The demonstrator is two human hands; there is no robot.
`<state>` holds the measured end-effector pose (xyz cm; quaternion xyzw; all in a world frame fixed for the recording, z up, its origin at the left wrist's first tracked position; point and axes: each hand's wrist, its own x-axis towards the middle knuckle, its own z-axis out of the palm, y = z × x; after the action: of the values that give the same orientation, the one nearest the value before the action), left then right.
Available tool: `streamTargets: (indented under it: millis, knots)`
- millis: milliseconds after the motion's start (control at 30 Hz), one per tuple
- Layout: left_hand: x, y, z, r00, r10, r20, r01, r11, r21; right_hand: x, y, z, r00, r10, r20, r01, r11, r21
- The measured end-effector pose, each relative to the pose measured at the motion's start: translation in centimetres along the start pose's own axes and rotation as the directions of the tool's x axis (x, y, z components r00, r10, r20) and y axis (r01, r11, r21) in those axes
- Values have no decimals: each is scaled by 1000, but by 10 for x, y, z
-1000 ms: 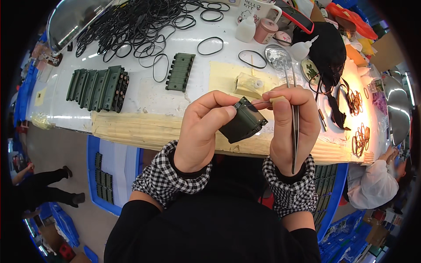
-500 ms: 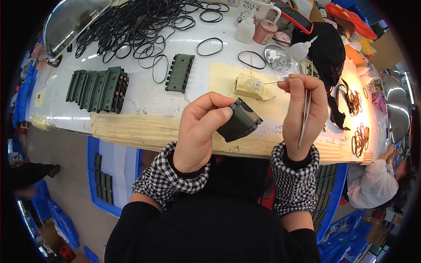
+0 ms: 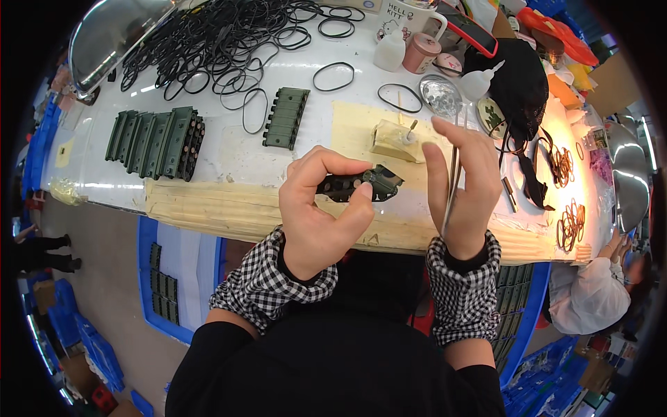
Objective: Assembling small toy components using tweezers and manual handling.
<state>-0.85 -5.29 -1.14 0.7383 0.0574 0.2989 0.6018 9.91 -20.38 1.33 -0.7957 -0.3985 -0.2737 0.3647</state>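
Between the thumb and fingers of my left hand [image 3: 309, 215] is a dark green model vehicle hull [image 3: 382, 182], turned so that a row of round wheels along its side shows. My right hand [image 3: 469, 187] keeps metal tweezers [image 3: 453, 170] against its palm, while its thumb and index finger stand apart. Just beyond the hands, a tape-wrapped block [image 3: 391, 141] sits on the worktable, and a thin stick [image 3: 413, 125] stands up out of a small white holder set in it.
Several green hulls [image 3: 156, 142] stand in a row at the left; another green hull [image 3: 286, 118] lies nearer the middle. Behind them spreads a pile of black rubber bands [image 3: 208, 42]. A white squeeze bottle [image 3: 390, 52], a pink jar [image 3: 421, 54] and a mug stand at the back.
My right fingers have let go of the thin stick, which now stands in the block, and the tweezers point upward. My left hand has turned the hull so its wheels show.
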Motion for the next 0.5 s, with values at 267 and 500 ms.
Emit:
streamTargets:
  millis: [267,500]
  knots:
    - [2,5,7,916,401,-22,-368,858,358,-9,-21,-9,975,-37,219,-26,961,274]
    - [2,2,7,875,483,7,-432,776,459,-14,-22,-7,971,20,238,-94,948,305]
